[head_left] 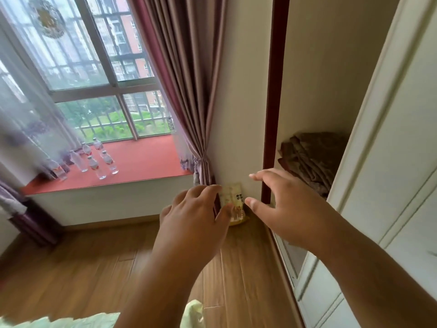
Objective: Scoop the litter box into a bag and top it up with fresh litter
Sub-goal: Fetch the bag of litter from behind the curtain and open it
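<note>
A small yellow and white litter bag [235,204] stands upright on the wooden floor, leaning against the wall in the corner beside the wardrobe. My left hand [196,214] reaches out at its left side, fingers spread and loosely bent, and covers part of it. My right hand [286,207] is stretched out at its right side, fingers straight and apart. Neither hand visibly holds the bag. The litter box is out of view.
A dark red wardrobe frame [272,114] rises right of the bag, with folded brown cloth [309,159] on a shelf and a white door [387,162]. A tied-back curtain [189,95] hangs at left. Several water bottles [99,162] stand on the red window seat [146,159]. Pale green fabric [71,321] lies at the bottom edge.
</note>
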